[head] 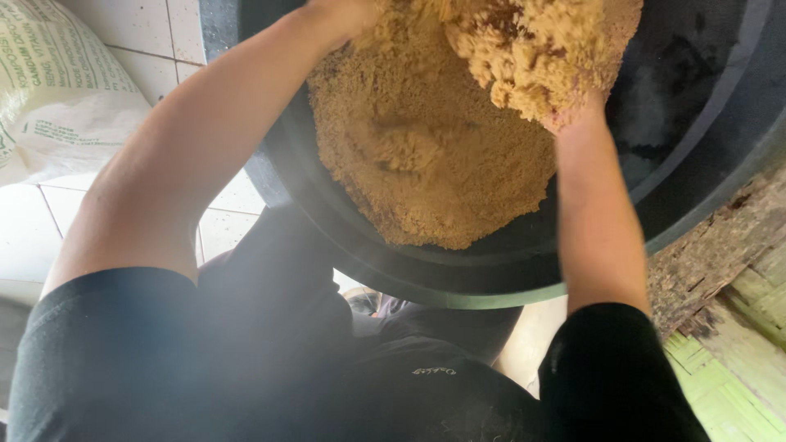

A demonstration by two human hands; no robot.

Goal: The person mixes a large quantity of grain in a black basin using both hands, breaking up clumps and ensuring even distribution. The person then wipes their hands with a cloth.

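Nearest the camera: one black shirt [270, 360], short sleeves ending at each upper arm; both arms stretch forward and up into the tub.
Floor, left side: one white printed sack [57, 90] lies slumped on the pale tiled floor [233, 205], near the tub but not touching it as far as can be seen.
Floor, right side: a strip of split green bamboo matting [737, 360] beside rough weathered wood [712, 262], just under the tub's right rim.
Tub: one large dark round tub [458, 282], its near rim over the person's lap, tilted or seen steeply so the inner wall shows bare on the right.
Contents: one heap of moist yellow-brown crumbly meal [426, 155] banked against the tub's left and near wall, leaving the right side of the bottom uncovered.
Right hand: right hand [573, 110] cupped under a lifted clump of meal [532, 49], palm up and fingers buried; it is scooping the clump, held high near the far rim.
Left hand: left hand [344, 16] at the top edge, mostly cut off and sunk in the meal; whether it is clenched or slack cannot be told.
Count: two arms, one tub, one sack, one raised clump.
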